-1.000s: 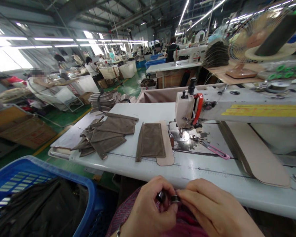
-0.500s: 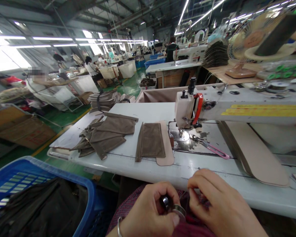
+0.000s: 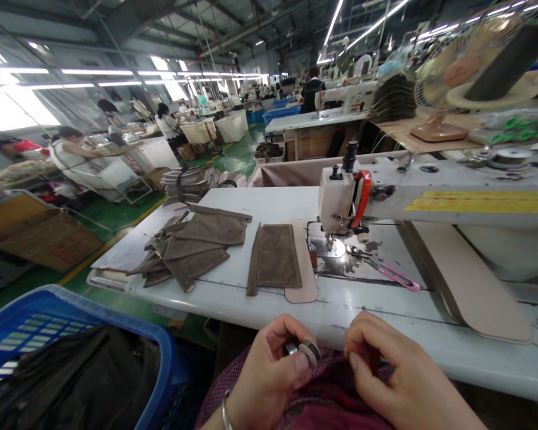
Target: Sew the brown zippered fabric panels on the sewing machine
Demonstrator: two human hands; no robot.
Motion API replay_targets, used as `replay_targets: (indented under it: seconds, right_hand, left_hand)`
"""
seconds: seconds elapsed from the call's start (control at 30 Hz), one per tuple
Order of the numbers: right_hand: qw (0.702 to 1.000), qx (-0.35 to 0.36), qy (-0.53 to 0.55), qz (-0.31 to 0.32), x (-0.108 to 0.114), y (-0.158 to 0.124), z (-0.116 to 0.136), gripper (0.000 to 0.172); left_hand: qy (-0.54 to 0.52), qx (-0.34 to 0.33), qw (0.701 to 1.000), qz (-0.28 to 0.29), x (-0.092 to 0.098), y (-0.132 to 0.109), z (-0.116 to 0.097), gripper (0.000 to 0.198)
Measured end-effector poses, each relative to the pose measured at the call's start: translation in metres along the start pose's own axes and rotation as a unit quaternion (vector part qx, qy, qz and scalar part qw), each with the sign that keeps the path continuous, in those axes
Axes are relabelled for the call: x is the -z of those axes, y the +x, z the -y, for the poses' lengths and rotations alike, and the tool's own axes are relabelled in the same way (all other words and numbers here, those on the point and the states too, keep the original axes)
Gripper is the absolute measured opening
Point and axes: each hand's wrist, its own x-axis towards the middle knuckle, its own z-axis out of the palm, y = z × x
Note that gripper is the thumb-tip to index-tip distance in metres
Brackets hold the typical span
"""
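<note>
Above my lap, my left hand point(image 3: 275, 364) grips a metal sewing bobbin point(image 3: 310, 352) between thumb and fingers. A second shiny metal piece point(image 3: 291, 347), which looks like a bobbin case, sits deeper in the same grip. My right hand point(image 3: 385, 364) is held just to the right, thumb and fingertips pinched together; whatever they hold is too fine to make out. Beyond the hands stands a sewing machine point(image 3: 341, 200), with pink-handled thread snips point(image 3: 392, 273) lying by its needle plate. A brown fabric panel point(image 3: 278, 255) rests partly over a beige rounded piece point(image 3: 302, 292) on the table.
Brown fabric pieces point(image 3: 201, 239) lie heaped on the table's left side. A blue basket point(image 3: 161, 352) of dark fabric stands at lower left. Long beige panels point(image 3: 479, 292) are stacked under the machine arm. A fan point(image 3: 457, 77) and a thread cone point(image 3: 504, 63) stand at upper right.
My left hand has shifted slightly left and turned, so the bobbin's rim shows differently. The gap between my hands has widened a little. The table items remain in place.
</note>
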Motion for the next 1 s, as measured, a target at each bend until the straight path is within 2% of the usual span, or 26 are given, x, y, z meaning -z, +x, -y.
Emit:
replay_targets:
  seconds: [0.1, 0.2, 0.3, 0.43, 0.53, 0.6, 0.7, 0.8, 0.87, 0.93, 1.0]
  right_hand:
    - [1.000, 0.000, -0.009, 0.000, -0.008, 0.001, -0.005, 0.017]
    - [1.000, -0.003, -0.011, -0.002, -0.011, 0.001, -0.009, 0.017]
    - [1.000, -0.020, -0.002, -0.022, -0.006, -0.001, -0.010, 0.015]
    - [0.996, -0.043, 0.062, -0.053, 0.008, -0.010, -0.011, 0.012]
    - [0.988, -0.057, 0.122, -0.077, 0.014, -0.020, -0.020, 0.014]
    - [0.987, -0.050, 0.133, -0.071, 0.016, -0.027, -0.030, 0.016]
    - [0.993, -0.041, 0.089, -0.061, 0.019, -0.033, -0.047, 0.016]
    - [0.987, -0.057, -0.033, -0.145, 0.022, -0.033, -0.052, 0.009]
    - [0.978, -0.053, -0.079, -0.185, 0.020, -0.029, -0.041, 0.016]
    - [0.987, -0.023, -0.044, -0.151, 0.014, -0.022, -0.023, 0.022]
    - [0.997, 0.006, 0.033, -0.066, 0.005, -0.014, -0.003, 0.027]
  left_hand:
    - [-0.090, 0.044, 0.993, 0.057, -0.004, -0.002, 0.001, 0.036]
    - [-0.082, 0.053, 0.993, 0.074, -0.005, -0.003, 0.001, 0.030]
    - [-0.044, 0.029, 0.997, 0.061, -0.003, -0.001, -0.002, 0.025]
    - [0.018, -0.026, 0.999, 0.012, 0.003, 0.002, -0.006, 0.019]
    - [0.029, -0.035, 0.999, -0.011, 0.008, 0.003, -0.007, 0.018]
    - [0.050, -0.030, 0.998, -0.011, 0.011, 0.001, -0.008, 0.019]
    - [0.122, -0.031, 0.992, -0.003, 0.011, -0.001, -0.009, 0.021]
    - [0.155, -0.025, 0.987, -0.011, 0.010, -0.002, -0.011, 0.021]
    - [0.154, -0.011, 0.988, -0.016, 0.008, -0.002, -0.012, 0.022]
    - [0.158, 0.000, 0.987, -0.013, 0.004, -0.002, -0.012, 0.025]
    - [0.163, 0.004, 0.987, -0.008, 0.001, -0.002, -0.011, 0.026]
